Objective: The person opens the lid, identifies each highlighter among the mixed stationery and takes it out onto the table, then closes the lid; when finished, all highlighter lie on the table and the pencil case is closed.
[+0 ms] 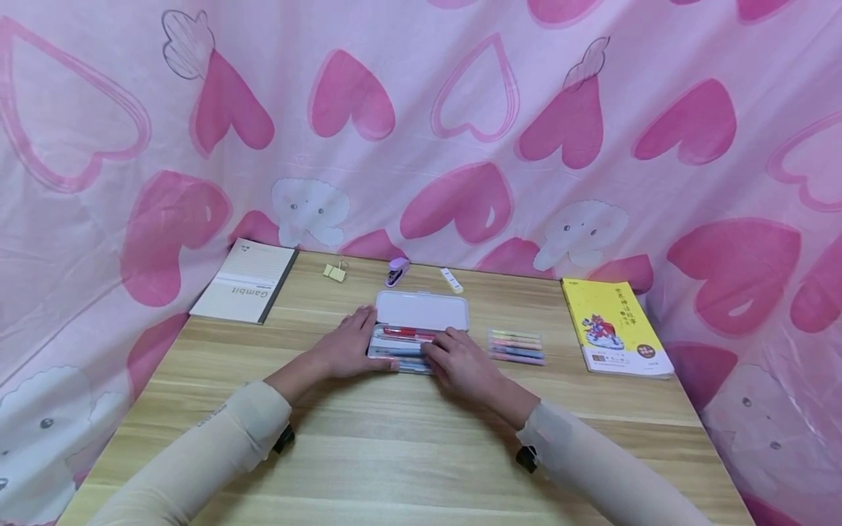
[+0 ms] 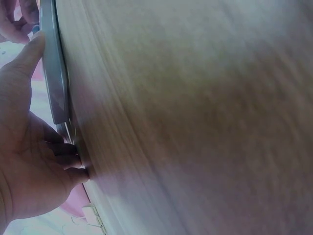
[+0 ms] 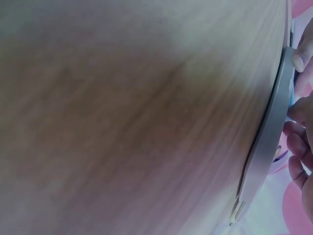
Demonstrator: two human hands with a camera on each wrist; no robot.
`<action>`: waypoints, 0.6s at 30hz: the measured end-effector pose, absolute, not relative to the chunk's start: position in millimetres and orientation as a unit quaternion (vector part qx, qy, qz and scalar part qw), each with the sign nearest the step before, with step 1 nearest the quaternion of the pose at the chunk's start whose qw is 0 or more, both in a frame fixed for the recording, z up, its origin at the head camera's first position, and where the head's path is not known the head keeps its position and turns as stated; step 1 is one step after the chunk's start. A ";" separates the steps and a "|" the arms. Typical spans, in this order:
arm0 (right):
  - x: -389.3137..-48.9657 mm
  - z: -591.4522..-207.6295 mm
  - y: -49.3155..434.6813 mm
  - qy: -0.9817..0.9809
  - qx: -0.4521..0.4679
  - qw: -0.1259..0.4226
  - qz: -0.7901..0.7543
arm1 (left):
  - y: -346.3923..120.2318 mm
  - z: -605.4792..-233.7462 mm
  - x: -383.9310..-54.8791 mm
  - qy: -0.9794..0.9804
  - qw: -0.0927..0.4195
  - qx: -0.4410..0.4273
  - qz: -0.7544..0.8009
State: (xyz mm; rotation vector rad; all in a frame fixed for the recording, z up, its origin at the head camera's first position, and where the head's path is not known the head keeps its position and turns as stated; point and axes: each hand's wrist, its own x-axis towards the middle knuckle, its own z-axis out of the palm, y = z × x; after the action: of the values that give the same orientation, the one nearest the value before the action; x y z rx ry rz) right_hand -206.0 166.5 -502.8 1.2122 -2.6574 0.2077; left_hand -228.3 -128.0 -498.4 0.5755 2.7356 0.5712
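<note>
A grey-white pencil case (image 1: 422, 310) lies with its lid folded back on the wooden table, several pens inside. A red pen (image 1: 399, 332) lies along its back part. My left hand (image 1: 351, 342) rests at the case's left end, fingers extended along the side and thumb across the front corner. Over the right half, my right hand (image 1: 463, 363) reaches in with bent fingers and pinches a light blue pen (image 1: 397, 351). In the left wrist view the case's grey side wall (image 2: 55, 73) stands beside the left thumb. The pen's right part is hidden under the right hand.
To the right lie a clear pack of coloured pens (image 1: 516, 347) and a yellow book (image 1: 615, 325). Behind the case are a yellow binder clip (image 1: 334, 273), a purple stapler (image 1: 396, 271) and a small white strip (image 1: 452, 280). A notebook (image 1: 243, 281) lies back left.
</note>
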 end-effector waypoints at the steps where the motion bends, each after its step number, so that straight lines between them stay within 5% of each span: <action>1: -206.7 -503.2 166.0 -0.904 0.409 0.105 0.067 | -128.1 -498.7 -227.9 0.949 0.144 0.200 0.198; 18: -216.0 -501.9 152.1 -0.904 0.415 0.093 0.043 | -128.2 -500.8 -229.1 0.950 0.145 0.197 0.192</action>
State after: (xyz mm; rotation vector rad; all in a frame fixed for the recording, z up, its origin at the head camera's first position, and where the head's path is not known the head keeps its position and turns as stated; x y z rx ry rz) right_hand -216.0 152.1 -501.9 1.2330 -2.6836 0.1274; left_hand -229.1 -128.2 -500.8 0.5687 2.7380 0.5519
